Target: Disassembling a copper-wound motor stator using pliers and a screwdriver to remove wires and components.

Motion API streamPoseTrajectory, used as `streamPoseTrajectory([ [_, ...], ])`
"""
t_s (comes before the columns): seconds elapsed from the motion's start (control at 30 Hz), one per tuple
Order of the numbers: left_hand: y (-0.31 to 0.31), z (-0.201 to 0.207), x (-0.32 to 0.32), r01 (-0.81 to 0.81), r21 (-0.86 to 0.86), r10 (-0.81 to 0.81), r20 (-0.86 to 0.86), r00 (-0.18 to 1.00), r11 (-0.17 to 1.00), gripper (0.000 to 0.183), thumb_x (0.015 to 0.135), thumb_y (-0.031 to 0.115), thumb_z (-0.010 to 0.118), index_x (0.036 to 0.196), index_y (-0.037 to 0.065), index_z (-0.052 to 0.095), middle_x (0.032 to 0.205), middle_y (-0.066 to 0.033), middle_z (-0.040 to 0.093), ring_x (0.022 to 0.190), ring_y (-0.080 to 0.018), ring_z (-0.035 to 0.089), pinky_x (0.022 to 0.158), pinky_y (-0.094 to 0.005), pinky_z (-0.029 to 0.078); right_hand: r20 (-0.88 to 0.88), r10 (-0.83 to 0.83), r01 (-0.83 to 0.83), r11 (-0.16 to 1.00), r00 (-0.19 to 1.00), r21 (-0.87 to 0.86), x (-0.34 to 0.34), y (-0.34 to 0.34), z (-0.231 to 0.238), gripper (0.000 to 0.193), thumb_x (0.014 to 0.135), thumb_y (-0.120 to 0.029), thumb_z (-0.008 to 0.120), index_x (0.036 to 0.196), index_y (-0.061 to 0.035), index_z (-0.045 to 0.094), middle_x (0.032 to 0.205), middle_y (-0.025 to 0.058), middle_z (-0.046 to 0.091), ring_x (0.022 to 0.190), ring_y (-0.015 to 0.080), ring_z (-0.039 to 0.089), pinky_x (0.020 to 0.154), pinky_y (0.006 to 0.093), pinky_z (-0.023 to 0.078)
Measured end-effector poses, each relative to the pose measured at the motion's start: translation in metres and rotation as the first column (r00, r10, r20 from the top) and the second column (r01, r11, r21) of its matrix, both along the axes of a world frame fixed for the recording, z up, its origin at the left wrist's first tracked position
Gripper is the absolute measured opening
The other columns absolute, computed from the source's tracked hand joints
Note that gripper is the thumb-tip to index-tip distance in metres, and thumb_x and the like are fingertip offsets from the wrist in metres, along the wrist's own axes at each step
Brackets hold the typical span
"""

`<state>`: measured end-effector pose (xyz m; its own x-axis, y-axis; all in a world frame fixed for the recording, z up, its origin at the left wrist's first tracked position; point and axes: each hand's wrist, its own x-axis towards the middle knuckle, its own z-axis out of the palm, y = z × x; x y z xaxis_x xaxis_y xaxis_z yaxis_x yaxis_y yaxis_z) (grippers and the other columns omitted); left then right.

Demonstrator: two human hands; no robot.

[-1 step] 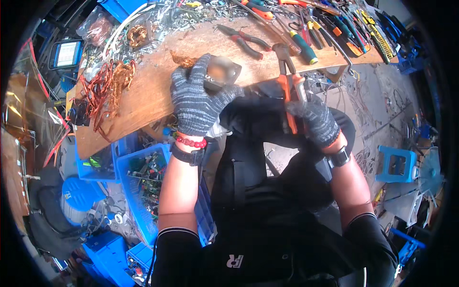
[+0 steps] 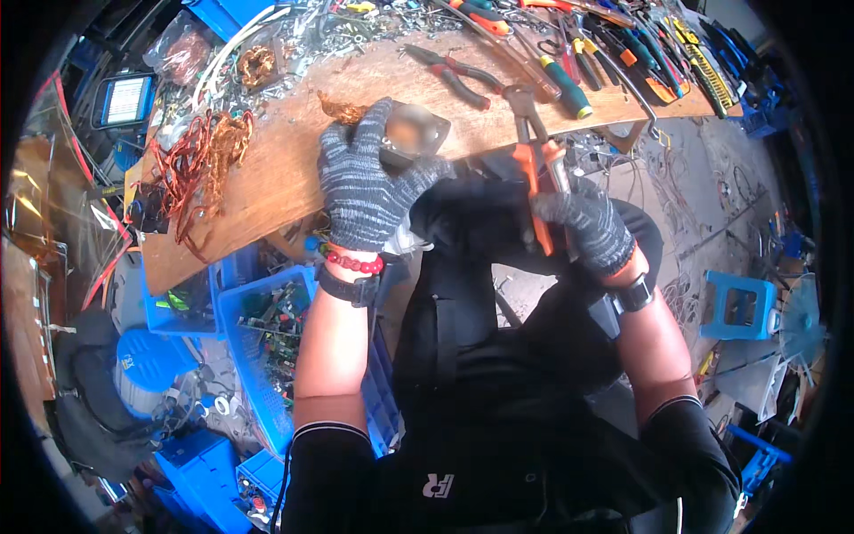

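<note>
My left hand (image 2: pixel 363 182), in a grey striped knit glove, is closed round a dark grey, squarish metal part (image 2: pixel 431 132) at the bench's front edge. Its middle is blurred and copper-coloured, so its exact kind does not show. A tuft of copper wire (image 2: pixel 340 109) lies just beyond the fingers. In my gloved right hand (image 2: pixel 587 222) is a pair of long pincers (image 2: pixel 535 142) with orange handles. They are held upright to the right of the metal part and apart from it, jaws pointing away from me. My thumb lies across the handles.
On the wooden bench (image 2: pixel 253 209) lie red-handled pliers (image 2: pixel 455 73), screwdrivers (image 2: pixel 566 87) and many metal scraps. Reddish wire bundles (image 2: pixel 197 169) are at left. Blue crates (image 2: pixel 253 378) stand below, left of my legs. A blue stool (image 2: pixel 738 304) is at right.
The pincers and my right hand have shifted slightly, the jaws a little nearer to me. My left hand and the metal part stay in place.
</note>
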<state>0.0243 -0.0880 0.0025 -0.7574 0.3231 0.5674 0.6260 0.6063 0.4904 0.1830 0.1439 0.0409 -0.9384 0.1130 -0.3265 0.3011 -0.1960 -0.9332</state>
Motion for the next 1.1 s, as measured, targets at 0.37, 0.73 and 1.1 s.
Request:
streamPoseTrajectory([
  [0.37, -0.012, -0.014, -0.001, 0.029, -0.03, -0.033, -0.135, 0.99, 0.999, 0.096, 0.062, 0.041, 0.093, 0.144, 0.012, 0.054, 0.131, -0.0269, 0.05, 0.119, -0.0452, 0.054, 0.099, -0.0538, 0.048, -0.04, 0.276, -0.265, 0.947, 0.96, 0.181, -0.008, -0.015, 0.007, 0.024, 0.09, -0.021, 0.076, 0.103, -0.002, 0.071, 0.083, 0.0055, 0.07, 0.079, 0.0118, 0.066, 0.072, 0.0289, 0.052],
  [0.73, -0.037, 0.013, -0.014, 0.036, -0.146, -0.069, -0.228, 0.971, 0.989, 0.044, 0.079, 0.029, 0.083, 0.12, 0.016, 0.073, 0.12, -0.0207, 0.056, 0.11, -0.0375, 0.058, 0.092, -0.0444, 0.051, -0.325, 0.334, -0.041, 0.751, 0.885, 0.659, -0.021, 0.011, 0.0, 0.026, 0.092, -0.023, 0.071, 0.104, -0.0005, 0.07, 0.081, 0.0063, 0.068, 0.073, 0.0136, 0.063, 0.067, 0.0305, 0.051],
  [1.1, -0.034, 0.032, -0.063, 0.329, -0.489, -0.517, -0.321, 0.794, 0.808, 0.032, 0.08, 0.018, 0.076, 0.111, 0.016, 0.075, 0.131, -0.011, 0.065, 0.124, -0.0337, 0.059, 0.112, -0.0522, 0.038, -0.276, 0.526, -0.045, 0.517, 0.804, 0.855, -0.048, -0.023, -0.014, 0.036, 0.092, -0.026, 0.069, 0.12, -0.0037, 0.065, 0.089, 0.022, 0.071, 0.083, 0.0359, 0.07, 0.075, 0.0436, 0.054],
])
